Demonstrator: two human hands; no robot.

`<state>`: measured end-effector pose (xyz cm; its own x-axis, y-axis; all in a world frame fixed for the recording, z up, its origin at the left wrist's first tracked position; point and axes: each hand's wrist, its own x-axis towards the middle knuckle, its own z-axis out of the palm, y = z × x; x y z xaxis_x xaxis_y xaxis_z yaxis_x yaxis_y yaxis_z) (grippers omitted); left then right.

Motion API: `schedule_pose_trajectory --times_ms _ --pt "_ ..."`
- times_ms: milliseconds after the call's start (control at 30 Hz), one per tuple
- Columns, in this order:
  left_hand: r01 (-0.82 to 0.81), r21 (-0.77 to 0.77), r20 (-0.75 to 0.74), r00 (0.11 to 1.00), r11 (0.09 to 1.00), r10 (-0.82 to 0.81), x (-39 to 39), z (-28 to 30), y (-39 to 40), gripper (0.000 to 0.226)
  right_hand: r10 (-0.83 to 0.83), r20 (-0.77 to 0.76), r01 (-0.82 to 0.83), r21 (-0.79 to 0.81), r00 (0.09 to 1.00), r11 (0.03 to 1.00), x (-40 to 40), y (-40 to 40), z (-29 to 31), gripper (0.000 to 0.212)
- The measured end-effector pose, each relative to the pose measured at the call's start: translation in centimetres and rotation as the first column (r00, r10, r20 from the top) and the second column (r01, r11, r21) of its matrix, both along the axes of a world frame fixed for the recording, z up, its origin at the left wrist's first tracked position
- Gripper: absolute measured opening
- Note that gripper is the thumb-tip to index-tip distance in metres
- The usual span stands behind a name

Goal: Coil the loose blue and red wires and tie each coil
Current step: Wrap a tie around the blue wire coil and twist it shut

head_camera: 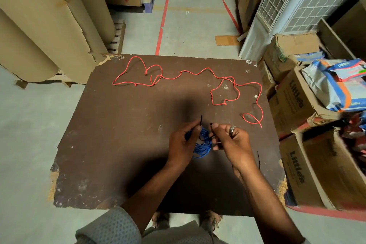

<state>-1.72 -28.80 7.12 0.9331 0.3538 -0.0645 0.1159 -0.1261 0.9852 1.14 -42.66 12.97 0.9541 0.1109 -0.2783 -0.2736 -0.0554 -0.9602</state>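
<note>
The blue wire [202, 145] is wound into a small coil over the brown table [118, 125], between my two hands. My left hand [183, 142] grips the coil's left side and pinches one end of a thin black tie [201, 120] that sticks up. My right hand [230, 140], with a ring on one finger, pinches the tie's other end at the coil's right side. The red wire [198, 74] lies loose and tangled across the far half of the table, from the far left to the right edge.
A second black tie [258, 159] lies on the table by my right wrist. Cardboard boxes [303, 174] crowd the table's right side. Large cardboard rolls [39, 25] stand at the left. The table's corners are chipped.
</note>
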Motion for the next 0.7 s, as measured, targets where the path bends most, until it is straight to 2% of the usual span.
schedule_pose_trajectory --times_ms 67,200,300,400,500,700 --pt "-0.001 0.071 0.030 1.000 0.997 -0.001 -0.1 0.0 0.1 0.023 0.033 -0.024 -0.032 0.018 0.999 0.999 -0.2 0.0 0.0 0.013" --pt "-0.028 0.103 0.058 0.998 0.994 0.022 -0.5 -0.3 0.3 0.017 0.039 -0.008 -0.038 0.037 0.999 0.999 -0.5 0.0 0.1 0.009" --pt "-0.063 0.097 0.071 0.996 0.993 0.056 -0.8 -0.3 0.3 0.014 0.075 0.078 -0.072 -0.043 0.994 0.996 -0.5 -0.2 0.4 0.018" --pt "-0.081 0.117 0.068 0.995 0.990 0.073 -1.0 0.0 0.1 0.012 0.110 0.141 -0.090 -0.145 0.984 0.985 -0.6 -0.3 0.6 0.013" --pt "-0.083 0.127 0.067 0.995 0.988 0.075 -1.1 0.4 -0.2 0.010 0.092 0.175 -0.055 -0.208 0.980 0.977 -0.8 -0.2 0.6 0.006" --pt "-0.093 0.266 0.141 0.988 0.960 0.057 -1.4 1.2 -0.3 0.008 -0.018 0.238 0.060 -0.169 0.971 0.984 -1.0 0.2 1.3 0.003"
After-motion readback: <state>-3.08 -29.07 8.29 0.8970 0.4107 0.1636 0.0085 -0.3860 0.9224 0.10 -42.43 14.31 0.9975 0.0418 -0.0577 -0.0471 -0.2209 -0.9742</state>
